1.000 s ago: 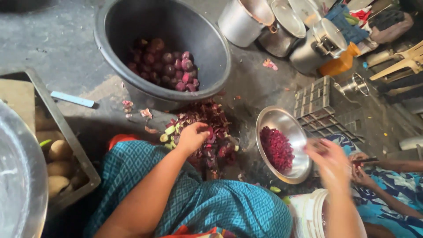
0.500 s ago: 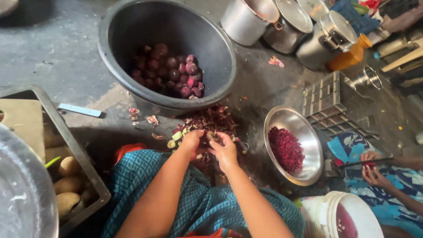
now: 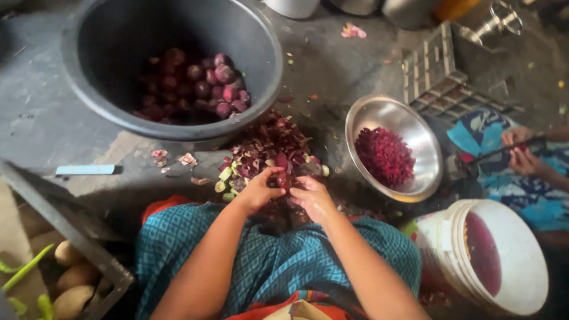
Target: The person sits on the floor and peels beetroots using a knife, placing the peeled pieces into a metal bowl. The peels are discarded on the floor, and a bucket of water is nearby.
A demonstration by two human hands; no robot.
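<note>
My left hand [image 3: 259, 189] and my right hand [image 3: 312, 198] meet over a heap of dark red peels and trimmings [image 3: 267, 148] on the floor. Between them they hold a small dark red beet piece [image 3: 283, 179], the fingers of both closed around it. Beyond the heap stands a large black tub [image 3: 89, 77] with several whole beets [image 3: 201, 83] in its bottom. A steel bowl [image 3: 415, 136] of chopped red beet [image 3: 385, 155] sits to the right of my hands.
A white bucket [image 3: 521, 261] with red liquid stands at lower right. Another person's hands [image 3: 521, 155] work with a knife at far right. A metal crate [image 3: 71, 237] with potatoes [image 3: 68, 278] is at lower left. A metal rack [image 3: 438, 71] lies beyond the bowl.
My right hand came back from the right side by the steel bowl to join the left over the peel heap. The view has moved closer over both hands.
</note>
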